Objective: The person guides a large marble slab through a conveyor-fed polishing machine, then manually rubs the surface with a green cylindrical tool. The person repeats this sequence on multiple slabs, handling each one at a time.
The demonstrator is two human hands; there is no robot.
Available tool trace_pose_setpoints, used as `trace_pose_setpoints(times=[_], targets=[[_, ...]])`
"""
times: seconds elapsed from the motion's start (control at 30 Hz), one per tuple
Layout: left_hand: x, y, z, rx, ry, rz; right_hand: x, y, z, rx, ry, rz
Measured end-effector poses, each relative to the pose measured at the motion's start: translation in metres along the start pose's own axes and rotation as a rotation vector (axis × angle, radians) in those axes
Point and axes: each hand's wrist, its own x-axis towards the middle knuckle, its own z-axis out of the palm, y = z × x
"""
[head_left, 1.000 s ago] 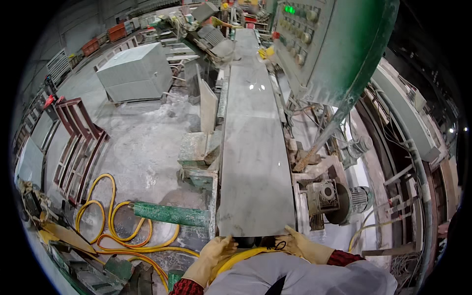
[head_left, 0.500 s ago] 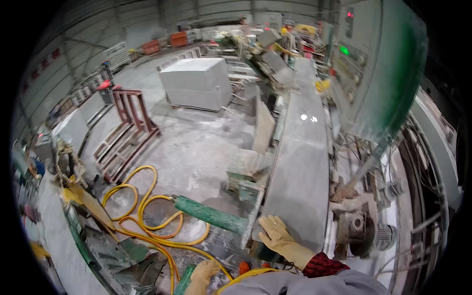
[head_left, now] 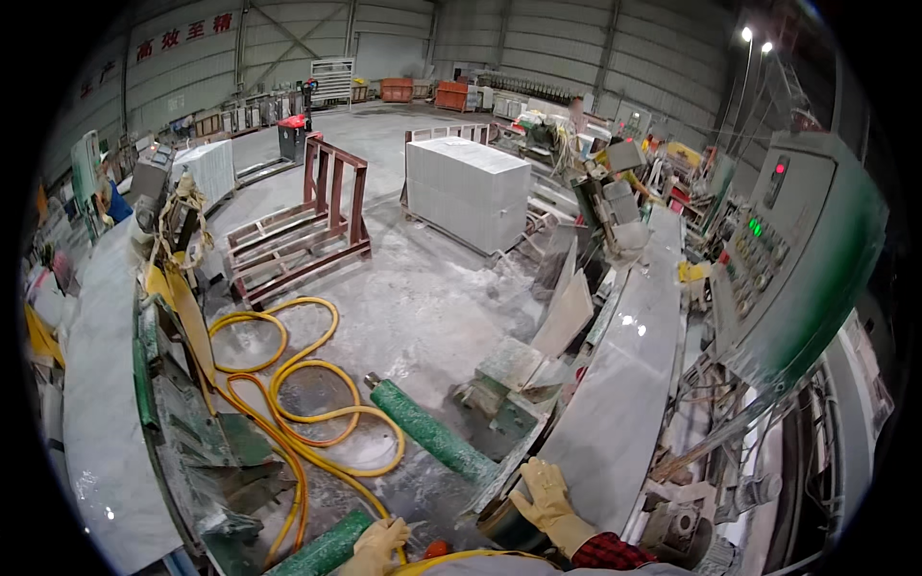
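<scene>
My right hand point(head_left: 549, 507), in a cream rubber glove, lies on the near left edge of a long wet grey stone slab point(head_left: 615, 413), its thumb apart from the fingers. Low in the picture, my left hand point(head_left: 377, 545), gloved alike, curls over the end of a green roller point(head_left: 327, 543). A second green roller point(head_left: 432, 432) juts out from the slab's machine bed, to the left of my right hand. Below that roller, near my left hand, an orange-red knob point(head_left: 437, 548) shows beside a strip of yellow hose.
A yellow hose point(head_left: 336, 364) lies looped on the wet floor. A dark red metal rack point(head_left: 331, 202) and a large white stone block point(head_left: 468, 192) stand beyond. A control cabinet point(head_left: 802, 250) rises at right; another pale slab point(head_left: 106, 384) runs along the left.
My view has tilted up and turned left, so more of the far hall shows. Both hands stay at the same places, the right on the slab's edge, the left at the roller.
</scene>
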Motion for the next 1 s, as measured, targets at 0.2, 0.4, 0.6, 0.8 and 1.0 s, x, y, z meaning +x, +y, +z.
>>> trace_pose_setpoints(times=[0.2,0.4,0.6,0.8,1.0], targets=[[0.031,0.002,-0.005,0.259,-0.069,0.032,-0.021,-0.001,-0.012,-0.096,-0.036,0.023],[-0.003,-0.003,0.006,0.258,-0.079,0.094,-0.073,0.025,-0.052,-0.019,-0.135,0.115],[-0.060,-0.054,-0.006,0.060,-0.001,0.196,-0.149,0.071,-0.086,-0.012,-0.158,0.064],[-0.080,-0.187,-0.007,0.009,0.185,0.217,-0.181,0.097,-0.096,0.099,-0.073,-0.037],[-0.192,-0.292,0.001,-0.140,0.495,-0.021,-0.062,0.031,-0.024,0.235,-0.049,-0.126]])
